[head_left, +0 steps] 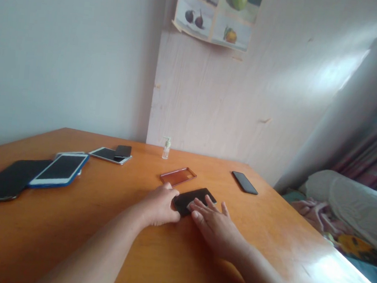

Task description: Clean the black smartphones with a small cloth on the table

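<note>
A black smartphone lies on the wooden table in front of me, its dark face up. My left hand grips its left end, thumb at the near edge and fingers at the far edge. Over the near right part of the phone, my right hand lies with fingers stretched out and spread. A small pale piece, perhaps cloth or tissue, shows under those fingertips; most of it is hidden. Just beyond the phone rests a reddish-brown clear phone case.
A small clear pump bottle stands near the back edge of the table. Another dark phone lies to the right. On the left are a blue-edged tablet, a black flat case, and a white tablet under a small dark device.
</note>
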`<state>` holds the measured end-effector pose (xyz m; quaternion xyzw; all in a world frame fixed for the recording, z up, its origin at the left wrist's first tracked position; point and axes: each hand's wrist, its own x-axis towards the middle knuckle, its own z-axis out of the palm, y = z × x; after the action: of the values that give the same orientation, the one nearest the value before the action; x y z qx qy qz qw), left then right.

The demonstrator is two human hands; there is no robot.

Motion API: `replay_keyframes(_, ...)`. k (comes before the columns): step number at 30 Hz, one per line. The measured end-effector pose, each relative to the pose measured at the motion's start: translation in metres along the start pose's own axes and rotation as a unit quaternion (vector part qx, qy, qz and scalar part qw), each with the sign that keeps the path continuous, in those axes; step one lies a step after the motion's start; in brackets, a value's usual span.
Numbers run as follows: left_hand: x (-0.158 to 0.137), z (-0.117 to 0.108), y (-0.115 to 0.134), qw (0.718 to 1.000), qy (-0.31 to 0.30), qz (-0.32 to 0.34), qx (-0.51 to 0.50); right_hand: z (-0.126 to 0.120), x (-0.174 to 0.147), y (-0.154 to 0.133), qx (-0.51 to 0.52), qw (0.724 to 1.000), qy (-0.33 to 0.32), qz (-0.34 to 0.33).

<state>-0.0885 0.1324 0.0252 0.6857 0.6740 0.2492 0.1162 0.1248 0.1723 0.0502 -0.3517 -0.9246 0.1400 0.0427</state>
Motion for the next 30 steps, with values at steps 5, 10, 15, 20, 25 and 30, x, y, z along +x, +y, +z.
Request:
replay_keyframes(5, 0.000, 0.001, 0.003, 1.000, 0.009, -0.013, 0.016, 0.007, -0.003, -0.002, 0.008, 1.000, 0.013, -0.003)
replay_keyframes(10, 0.000, 0.002, 0.005, 0.999, 0.028, -0.013, 0.038, 0.004, 0.000, 0.003, 0.008, 1.000, -0.007, -0.026)
replay_keyframes(15, 0.001, 0.005, 0.006, 0.997, 0.032, -0.029, 0.067, 0.000, 0.012, 0.027, -0.043, 0.994, 0.040, 0.091)
replay_keyframes(20, 0.001, 0.009, 0.005, 0.995, 0.044, -0.032, 0.082, 0.007, 0.004, 0.006, -0.021, 1.000, 0.020, -0.011)
replay_keyframes(25, 0.000, 0.007, 0.010, 0.994, 0.035, -0.035, 0.097, -0.003, 0.016, 0.021, -0.065, 0.997, 0.020, 0.031)
replay_keyframes(30, -0.001, 0.007, 0.022, 0.988, 0.040, -0.068, 0.136, -0.010, 0.030, 0.026, -0.086, 0.994, 0.036, 0.048)
